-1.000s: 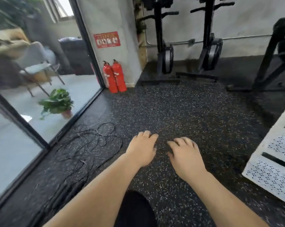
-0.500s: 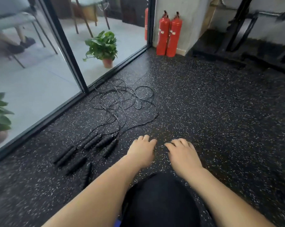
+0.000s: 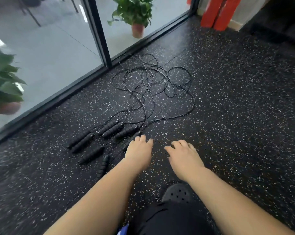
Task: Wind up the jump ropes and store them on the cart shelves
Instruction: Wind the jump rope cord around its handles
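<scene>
Head view: held left hand (image 3: 139, 152) and right hand (image 3: 184, 156) empty, fingers relaxed, over speckled black rubber floor (image 3: 245, 99), beside tangled black ribbed-handled jump ropes (image 3: 112, 127).

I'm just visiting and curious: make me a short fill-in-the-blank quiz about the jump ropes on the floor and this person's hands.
1. The handles of the jump ropes are coloured ____.
2. The left hand and the right hand each hold ____.
3. The hand nearer the handles is the ____ one.

Missing words: black; nothing; left.
</scene>
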